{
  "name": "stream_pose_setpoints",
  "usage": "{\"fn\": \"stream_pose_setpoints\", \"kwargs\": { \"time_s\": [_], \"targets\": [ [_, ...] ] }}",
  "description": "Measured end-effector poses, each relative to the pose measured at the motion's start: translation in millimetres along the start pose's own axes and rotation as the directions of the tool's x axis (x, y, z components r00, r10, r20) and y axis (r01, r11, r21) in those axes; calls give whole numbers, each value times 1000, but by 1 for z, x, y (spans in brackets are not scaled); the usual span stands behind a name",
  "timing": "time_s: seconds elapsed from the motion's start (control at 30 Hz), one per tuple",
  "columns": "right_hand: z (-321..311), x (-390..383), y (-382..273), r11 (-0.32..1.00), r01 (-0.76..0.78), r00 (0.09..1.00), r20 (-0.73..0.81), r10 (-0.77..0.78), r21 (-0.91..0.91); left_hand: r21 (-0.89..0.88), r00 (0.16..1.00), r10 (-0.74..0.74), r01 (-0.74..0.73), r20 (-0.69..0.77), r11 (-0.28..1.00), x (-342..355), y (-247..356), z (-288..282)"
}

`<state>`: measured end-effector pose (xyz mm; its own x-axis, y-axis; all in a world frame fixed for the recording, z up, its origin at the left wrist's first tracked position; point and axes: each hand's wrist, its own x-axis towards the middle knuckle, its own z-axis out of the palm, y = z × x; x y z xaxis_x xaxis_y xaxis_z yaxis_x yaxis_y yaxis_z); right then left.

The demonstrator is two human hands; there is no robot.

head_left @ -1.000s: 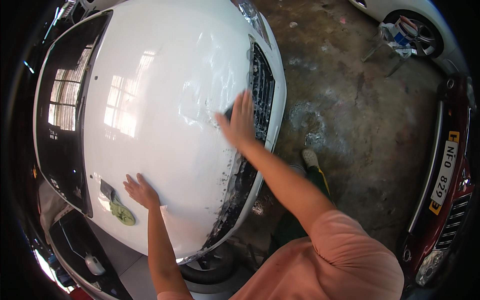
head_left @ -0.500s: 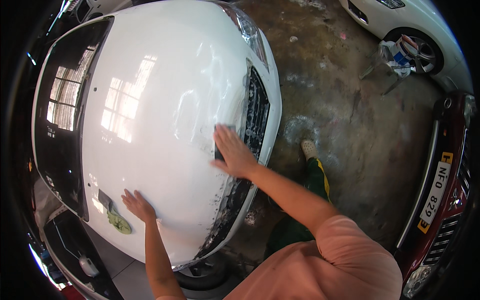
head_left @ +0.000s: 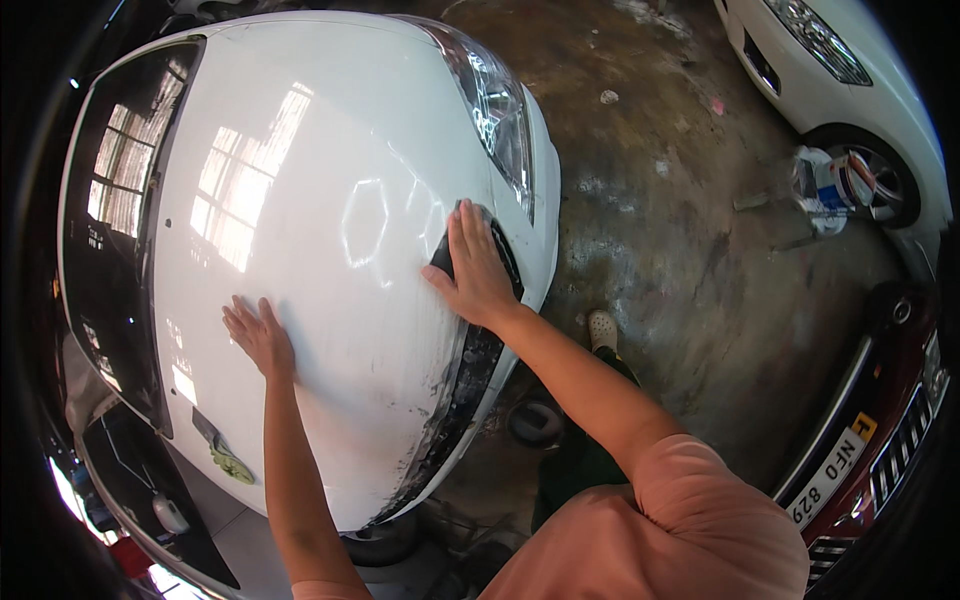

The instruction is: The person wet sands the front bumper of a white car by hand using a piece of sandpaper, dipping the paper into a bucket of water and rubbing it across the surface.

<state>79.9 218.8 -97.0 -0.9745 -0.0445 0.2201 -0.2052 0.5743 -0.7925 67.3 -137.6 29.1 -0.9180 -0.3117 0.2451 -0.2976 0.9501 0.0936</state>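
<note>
On the white car hood [head_left: 330,330], my right hand [head_left: 475,265] presses a dark sheet of sandpaper [head_left: 441,257] flat at the front edge, beside the black grille [head_left: 510,258]. Only the sheet's left part shows; palm and fingers hide the remainder. My left hand [head_left: 260,338] is open over the middle of the hood, fingers spread and holding nothing; whether it touches the paint I cannot tell. Nearer the windshield lie a green cloth [head_left: 232,464] and a small dark flat piece [head_left: 206,426]. Dark smudges and scuffs run along the hood's front edge.
A clear headlight [head_left: 490,110] lies beyond my right hand. Across the stained concrete floor [head_left: 660,270] stand another white car [head_left: 850,100] and a dark red car [head_left: 900,440]. A bucket [head_left: 845,182] sits near the white car's wheel. A round black object [head_left: 535,422] is low beside my legs.
My right hand and the sandpaper have slid farther along the hood's front edge, toward the headlight. My left hand has moved farther from me, away from the green cloth. The view has shifted.
</note>
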Motion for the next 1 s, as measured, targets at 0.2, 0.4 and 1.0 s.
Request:
{"fn": "stream_pose_setpoints", "kwargs": {
  "time_s": [0.2, 0.4, 1.0],
  "targets": [
    [-30, 143, 31, 988, -107, 986, -119, 120, 112, 21, 1000, 6, -6, -3, 1000, 17, 15, 13],
    [-5, 30, 21, 996, -34, 998, -48, 39, 88, 64, 1000, -12, 12, -14, 998, 10, 8, 8],
    [-24, 119, 29, 925, -312, 936, -94, 338, 216, 64, 998, 44, -42, -40, 997, 20, 15, 13]
  ]
}}
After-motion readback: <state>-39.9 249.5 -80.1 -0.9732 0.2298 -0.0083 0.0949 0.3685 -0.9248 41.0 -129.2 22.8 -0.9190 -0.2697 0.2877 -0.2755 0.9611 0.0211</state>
